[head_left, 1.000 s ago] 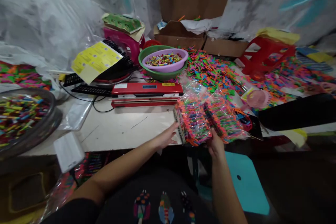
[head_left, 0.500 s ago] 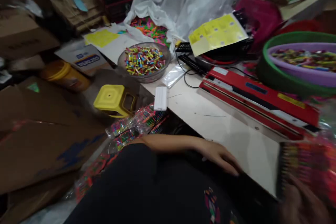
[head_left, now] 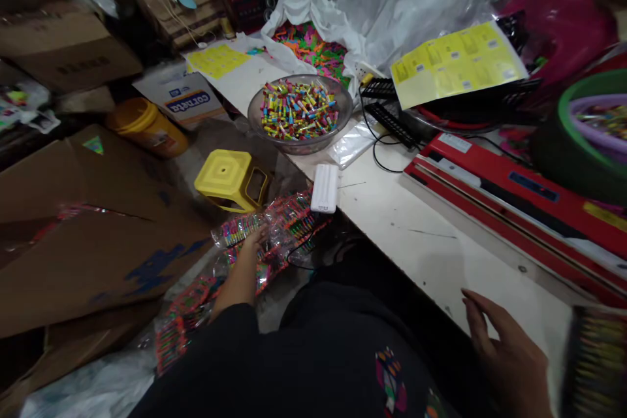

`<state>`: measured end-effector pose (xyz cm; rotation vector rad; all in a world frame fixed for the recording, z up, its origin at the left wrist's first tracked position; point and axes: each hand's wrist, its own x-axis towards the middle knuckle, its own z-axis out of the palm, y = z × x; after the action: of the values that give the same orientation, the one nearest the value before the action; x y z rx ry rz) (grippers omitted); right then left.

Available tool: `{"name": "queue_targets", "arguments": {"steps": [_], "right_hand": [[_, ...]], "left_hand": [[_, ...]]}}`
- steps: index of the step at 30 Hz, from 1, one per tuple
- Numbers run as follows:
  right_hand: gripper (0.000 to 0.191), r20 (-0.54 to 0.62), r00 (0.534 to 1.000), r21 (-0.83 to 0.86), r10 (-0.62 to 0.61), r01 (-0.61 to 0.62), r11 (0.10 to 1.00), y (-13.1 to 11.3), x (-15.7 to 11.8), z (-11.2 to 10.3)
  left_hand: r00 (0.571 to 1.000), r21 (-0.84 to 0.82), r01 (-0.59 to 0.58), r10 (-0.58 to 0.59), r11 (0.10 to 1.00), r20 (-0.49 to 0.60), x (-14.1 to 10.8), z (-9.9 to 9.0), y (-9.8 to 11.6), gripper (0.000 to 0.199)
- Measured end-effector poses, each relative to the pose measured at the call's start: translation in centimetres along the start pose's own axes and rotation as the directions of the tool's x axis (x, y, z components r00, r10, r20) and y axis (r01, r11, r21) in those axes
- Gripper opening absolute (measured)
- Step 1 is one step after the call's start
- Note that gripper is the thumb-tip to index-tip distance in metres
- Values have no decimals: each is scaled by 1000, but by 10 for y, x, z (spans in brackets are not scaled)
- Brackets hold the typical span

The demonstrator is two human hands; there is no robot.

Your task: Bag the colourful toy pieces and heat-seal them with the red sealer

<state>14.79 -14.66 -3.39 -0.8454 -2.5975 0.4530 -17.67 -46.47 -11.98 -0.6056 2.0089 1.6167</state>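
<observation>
My left arm stretches down to the left beside the table, and my left hand (head_left: pixel 257 238) is at the clear plastic packs of small colourful pieces (head_left: pixel 292 210) piled low by the table. Its fingers are too small and blurred to tell whether they grip a pack. Over the table's front edge on the right, my right hand (head_left: pixel 507 353) is held with fingers loosely bent and thumb apart, nothing in it. Near it, at the lower right corner, lies a dark-edged pack of colourful pieces (head_left: pixel 600 362).
A red bar sealer (head_left: pixel 519 202) lies across the white table (head_left: pixel 416 241). A white power bank (head_left: pixel 324 188) sits at the table edge. Behind are a bowl of small colourful tubes (head_left: pixel 298 111) and yellow printed sheets (head_left: pixel 458 62). A yellow stool (head_left: pixel 225 173) and cardboard box (head_left: pixel 88 228) stand left.
My left hand has moved from the table's front edge down left to the packs. My right hand has come away from the pack at the right. The view has shifted.
</observation>
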Motion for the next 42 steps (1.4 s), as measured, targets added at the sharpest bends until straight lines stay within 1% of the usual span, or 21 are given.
{"name": "queue_targets", "arguments": {"steps": [1,3,6,8,10,11,12,13,15,17,20,23,26,28,29,32,34,36,39,40,42], "right_hand": [[35,3,1000,-4,5,-5,1000,2,0,-1],[35,-4,1000,-5,25,-25,1000,5,1,-4],[37,-26,999,17,26,-26,1000,9,0,-8],[38,-45,999,34,20,-18,999,10,0,-10],[37,-54,998,63,21,-18,998,10,1,-13],[35,-50,999,84,21,-16,996,8,3,-15],[34,-43,999,113,14,-9,994,6,5,-17],[33,-37,999,146,1,4,989,2,8,-20],[31,-32,998,218,-51,57,974,-9,19,-24],[31,-29,991,289,-129,132,948,-27,33,-29],[38,-33,965,397,-261,252,883,-69,57,-41],[56,-56,929,478,-367,347,807,-123,73,-64],[71,-105,911,495,-400,397,773,-169,80,-95],[73,-146,913,473,-382,403,784,-185,83,-113],[72,-154,920,454,-360,390,801,-187,84,-120],[51,-179,952,390,-250,302,870,-167,90,-133],[34,-219,963,361,-160,232,903,-140,92,-137],[26,-253,962,369,-100,192,909,-109,92,-140],[26,-271,960,485,-73,201,851,-65,87,-147],[26,-276,959,546,-59,207,812,-52,85,-148],[25,-299,954,689,-9,223,690,-27,81,-149]], "left_hand": [[1000,-15,3,-3,1000,-27,5,0,-4,28],[997,-40,-30,26,999,-79,13,0,0,24],[980,-63,-169,161,984,-118,14,2,28,16],[954,-53,-286,279,957,-106,2,5,54,12],[918,-23,-393,391,919,-66,-23,7,84,10],[887,16,-460,460,888,-39,-39,7,99,9],[843,69,-536,538,841,-8,-57,6,116,8],[773,154,-631,634,760,34,-76,4,132,9],[606,304,-775,789,555,105,-117,-1,165,11],[476,358,-842,868,403,143,-157,-3,195,14],[312,348,-908,930,232,193,-208,2,226,20],[161,268,-959,951,89,263,-246,22,241,17],[14,90,-996,945,-16,327,-275,52,243,8],[-73,-30,-997,924,-67,375,-290,77,241,7],[-110,-80,-993,905,-85,410,-296,90,239,8],[-203,-217,-971,830,-101,520,-311,136,228,12],[-265,-322,-943,780,-87,567,-318,167,218,14],[-328,-419,-906,730,-62,599,-324,193,208,13],[-406,-541,-841,664,-3,628,-321,216,200,17],[-415,-565,-825,657,21,629,-314,221,199,21],[-396,-569,-820,658,60,640,-290,233,201,38]]}}
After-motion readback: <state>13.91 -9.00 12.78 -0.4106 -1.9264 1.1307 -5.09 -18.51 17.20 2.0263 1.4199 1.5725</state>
